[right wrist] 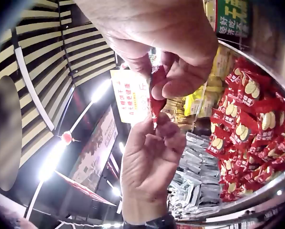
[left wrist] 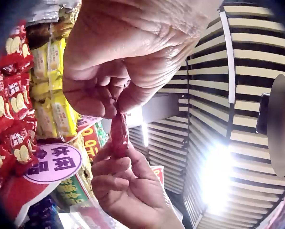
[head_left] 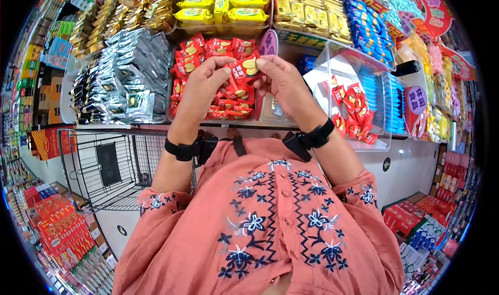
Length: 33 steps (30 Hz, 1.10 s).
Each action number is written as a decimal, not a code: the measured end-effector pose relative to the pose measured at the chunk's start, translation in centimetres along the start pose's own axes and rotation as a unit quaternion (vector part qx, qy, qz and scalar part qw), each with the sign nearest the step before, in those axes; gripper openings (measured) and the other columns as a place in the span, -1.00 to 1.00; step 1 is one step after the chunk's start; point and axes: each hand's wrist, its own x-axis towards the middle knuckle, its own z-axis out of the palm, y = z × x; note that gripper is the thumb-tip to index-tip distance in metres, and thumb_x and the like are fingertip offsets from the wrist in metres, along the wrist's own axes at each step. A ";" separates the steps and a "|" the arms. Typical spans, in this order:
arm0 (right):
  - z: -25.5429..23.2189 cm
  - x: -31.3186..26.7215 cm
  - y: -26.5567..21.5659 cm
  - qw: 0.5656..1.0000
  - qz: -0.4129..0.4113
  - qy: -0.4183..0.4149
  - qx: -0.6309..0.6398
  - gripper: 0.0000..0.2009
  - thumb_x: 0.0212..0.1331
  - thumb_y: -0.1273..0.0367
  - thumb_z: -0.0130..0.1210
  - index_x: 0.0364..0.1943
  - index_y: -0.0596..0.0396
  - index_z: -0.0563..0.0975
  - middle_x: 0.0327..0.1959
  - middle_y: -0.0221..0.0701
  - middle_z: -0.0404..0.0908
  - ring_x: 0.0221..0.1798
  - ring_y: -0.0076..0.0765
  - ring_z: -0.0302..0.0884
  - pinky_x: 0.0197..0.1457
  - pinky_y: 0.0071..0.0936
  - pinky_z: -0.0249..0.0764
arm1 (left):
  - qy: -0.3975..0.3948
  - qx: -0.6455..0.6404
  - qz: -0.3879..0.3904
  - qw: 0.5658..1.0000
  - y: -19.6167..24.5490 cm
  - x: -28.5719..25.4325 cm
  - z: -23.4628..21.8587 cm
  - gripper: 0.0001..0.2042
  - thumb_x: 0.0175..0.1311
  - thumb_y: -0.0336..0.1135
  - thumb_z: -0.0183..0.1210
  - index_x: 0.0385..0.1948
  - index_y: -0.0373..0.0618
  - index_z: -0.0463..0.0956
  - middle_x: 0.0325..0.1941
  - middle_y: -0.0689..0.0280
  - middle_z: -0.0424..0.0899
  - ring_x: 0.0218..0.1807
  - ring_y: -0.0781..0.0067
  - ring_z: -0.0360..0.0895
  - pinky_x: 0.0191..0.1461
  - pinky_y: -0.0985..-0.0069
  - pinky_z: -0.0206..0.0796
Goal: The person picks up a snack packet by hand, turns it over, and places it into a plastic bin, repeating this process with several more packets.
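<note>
Between both hands is a small red snack packet [head_left: 243, 70] with pictures of round biscuits on its front. My left hand [head_left: 209, 84] pinches its left end between thumb and fingers. The right hand [head_left: 287, 83] pinches the opposite end. Seen edge-on in the left wrist view, the packet [left wrist: 119, 136] spans the gap between the fingertips. In the right wrist view the left hand [right wrist: 152, 162] is below and the right hand [right wrist: 176, 43] above. Beneath them, a bin of matching red packets [head_left: 231, 110] is partly hidden by the hands.
Silver packets [head_left: 138, 71] fill the bin on the left, and yellow packs [head_left: 221, 9] lie behind. A clear plastic bin [head_left: 358, 139] with several red packets stands to the right. A wire shopping cart [head_left: 114, 165] is at the lower left, by the display's front edge.
</note>
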 end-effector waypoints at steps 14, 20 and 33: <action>3.2 5.0 4.7 0.990 0.037 0.012 -0.135 -0.81 0.36 0.28 0.13 -0.17 0.10 0.47 -0.38 -0.46 0.55 -0.44 -0.50 0.62 -0.47 -0.57 0.51 | 0.124 0.043 -0.072 0.989 -4.3 -0.5 -6.2 -0.89 0.41 -0.27 0.17 -0.21 -0.06 0.52 -0.56 0.55 0.46 -0.57 0.81 0.30 -0.52 0.77 0.11; 3.7 7.6 8.2 0.964 0.096 -0.043 -0.243 -0.79 0.34 0.28 0.11 -0.16 0.15 0.51 -0.47 -0.49 0.52 -0.54 -0.60 0.47 -0.52 -0.56 0.44 | 0.169 0.147 -0.075 0.972 -9.4 -0.5 -10.8 -0.88 0.40 -0.31 0.15 -0.22 -0.15 0.51 -0.51 0.51 0.46 -0.53 0.74 0.36 -0.46 0.69 0.23; 6.4 12.8 11.0 0.972 0.137 -0.099 -0.162 -0.40 0.40 0.24 0.06 0.39 0.29 0.19 0.13 -0.15 0.51 -0.18 -0.27 0.68 -0.30 -0.42 0.64 | 0.274 0.429 0.131 0.851 -13.0 4.2 -16.8 -0.77 0.31 -0.33 0.20 -0.06 -0.18 0.50 -0.12 -0.03 0.63 -0.10 -0.05 0.62 -0.06 0.21 0.48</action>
